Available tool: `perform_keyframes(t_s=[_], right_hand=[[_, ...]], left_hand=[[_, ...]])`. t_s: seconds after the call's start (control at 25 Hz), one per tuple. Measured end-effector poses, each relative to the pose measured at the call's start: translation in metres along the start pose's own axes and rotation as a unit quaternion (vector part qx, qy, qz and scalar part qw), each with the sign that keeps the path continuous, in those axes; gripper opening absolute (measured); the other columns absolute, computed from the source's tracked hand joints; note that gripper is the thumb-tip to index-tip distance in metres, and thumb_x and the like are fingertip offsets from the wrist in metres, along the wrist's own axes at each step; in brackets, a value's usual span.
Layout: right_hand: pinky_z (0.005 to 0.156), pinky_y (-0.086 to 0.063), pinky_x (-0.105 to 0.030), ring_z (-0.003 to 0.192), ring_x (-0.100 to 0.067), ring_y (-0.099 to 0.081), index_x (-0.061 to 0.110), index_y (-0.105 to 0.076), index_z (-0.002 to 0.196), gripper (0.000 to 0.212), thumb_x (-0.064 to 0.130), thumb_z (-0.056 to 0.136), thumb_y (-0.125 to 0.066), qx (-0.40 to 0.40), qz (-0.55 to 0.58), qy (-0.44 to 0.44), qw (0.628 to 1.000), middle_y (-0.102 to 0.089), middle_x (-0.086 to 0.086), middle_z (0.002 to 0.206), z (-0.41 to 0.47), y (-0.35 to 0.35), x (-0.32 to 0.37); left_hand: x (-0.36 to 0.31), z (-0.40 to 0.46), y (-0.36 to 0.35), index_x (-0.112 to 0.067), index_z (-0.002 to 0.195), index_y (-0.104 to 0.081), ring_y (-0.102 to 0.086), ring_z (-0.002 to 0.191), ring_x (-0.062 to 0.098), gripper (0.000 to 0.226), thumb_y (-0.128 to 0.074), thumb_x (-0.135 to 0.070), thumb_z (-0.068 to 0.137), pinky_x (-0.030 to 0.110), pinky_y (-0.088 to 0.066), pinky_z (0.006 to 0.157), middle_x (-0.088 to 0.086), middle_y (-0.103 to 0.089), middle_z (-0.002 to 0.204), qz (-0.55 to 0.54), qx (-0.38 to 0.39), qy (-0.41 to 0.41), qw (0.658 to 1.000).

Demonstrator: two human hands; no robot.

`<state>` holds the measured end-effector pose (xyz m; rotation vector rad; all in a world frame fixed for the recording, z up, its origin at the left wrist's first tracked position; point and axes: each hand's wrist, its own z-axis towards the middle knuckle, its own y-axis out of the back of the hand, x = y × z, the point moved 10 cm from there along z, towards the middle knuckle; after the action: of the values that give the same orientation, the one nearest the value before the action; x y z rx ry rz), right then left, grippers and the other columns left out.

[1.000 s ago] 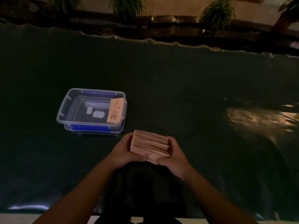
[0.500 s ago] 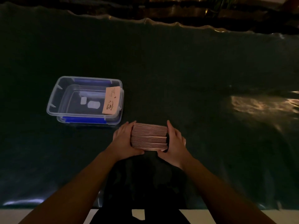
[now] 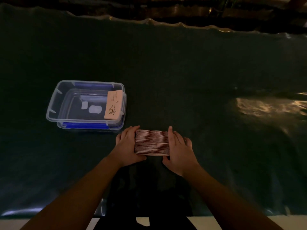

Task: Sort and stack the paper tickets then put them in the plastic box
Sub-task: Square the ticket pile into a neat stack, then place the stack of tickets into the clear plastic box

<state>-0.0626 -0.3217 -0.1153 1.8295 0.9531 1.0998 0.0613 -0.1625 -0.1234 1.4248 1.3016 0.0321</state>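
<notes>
A thick stack of pinkish paper tickets (image 3: 152, 142) stands on its long edge on the dark table cover, edges facing me. My left hand (image 3: 127, 145) presses its left end and my right hand (image 3: 178, 150) presses its right end, so the stack is clamped between them. A clear plastic box (image 3: 54, 103) with blue clips sits just to the left and beyond. One printed ticket (image 3: 113, 105) leans inside against the box's right wall.
The dark green table cover (image 3: 182, 72) stretches wide on all sides, with a bright glare patch at the right. Its wavy far edge runs along the top. A pale floor strip shows at the bottom.
The loosely fanned stack, held slanted above the table, has been turned upright and squared between both hands. My view has tilted downward.
</notes>
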Motion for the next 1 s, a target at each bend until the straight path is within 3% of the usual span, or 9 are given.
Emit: perform_keyframes(t_s=[0.2,0.36,0.52,0.68,1.0], right_hand=[[0.126,-0.016,-0.063,0.161,-0.027,-0.018,0.027,0.023,0.165,0.119,0.044,0.085,-0.064,0.016,0.033,-0.028,0.999,-0.027,-0.010,0.172,0.000,-0.008,0.000],[0.128,-0.010,-0.055,0.160,-0.024,-0.019,0.038,0.010,0.168,0.125,0.037,0.080,-0.079,0.018,0.184,-0.057,0.981,-0.025,-0.004,0.172,0.000,-0.009,-0.019],[0.128,-0.006,-0.056,0.159,-0.022,-0.010,0.034,0.010,0.168,0.131,0.045,0.072,-0.080,0.030,0.145,-0.047,0.988,-0.019,-0.008,0.173,0.007,-0.012,-0.020],[0.128,-0.005,-0.052,0.156,-0.022,-0.013,0.033,0.002,0.167,0.126,0.045,0.071,-0.078,0.023,0.149,-0.045,0.988,-0.022,-0.008,0.170,0.009,-0.008,-0.020],[0.125,-0.014,-0.045,0.151,-0.019,-0.021,0.026,-0.020,0.163,0.117,0.058,0.071,-0.086,0.009,0.150,-0.043,0.988,-0.036,-0.002,0.163,0.002,-0.010,-0.029]], left_hand=[[-0.002,0.003,-0.008,-0.029,0.159,-0.014,-0.010,0.156,0.023,0.124,-0.085,-0.060,0.063,0.052,-0.002,0.126,0.004,-0.021,0.166,0.030,0.015,-0.006,0.999],[0.004,0.004,-0.013,-0.030,0.161,-0.013,-0.006,0.157,0.022,0.122,-0.082,-0.066,0.067,0.051,-0.001,0.125,0.005,-0.017,0.169,0.062,0.027,-0.010,0.998],[0.005,0.006,-0.017,-0.027,0.161,-0.011,-0.006,0.157,0.021,0.127,-0.073,-0.077,0.062,0.052,-0.002,0.125,0.004,-0.018,0.169,0.084,0.032,-0.012,0.996],[0.003,0.008,-0.016,-0.023,0.160,-0.011,-0.009,0.156,0.023,0.132,-0.067,-0.084,0.057,0.052,-0.002,0.125,0.007,-0.019,0.167,0.095,0.025,-0.005,0.995],[0.003,0.005,-0.026,-0.019,0.160,-0.014,-0.008,0.156,0.022,0.132,-0.078,-0.077,0.060,0.049,-0.002,0.125,0.007,-0.019,0.168,0.100,0.020,0.005,0.995]])
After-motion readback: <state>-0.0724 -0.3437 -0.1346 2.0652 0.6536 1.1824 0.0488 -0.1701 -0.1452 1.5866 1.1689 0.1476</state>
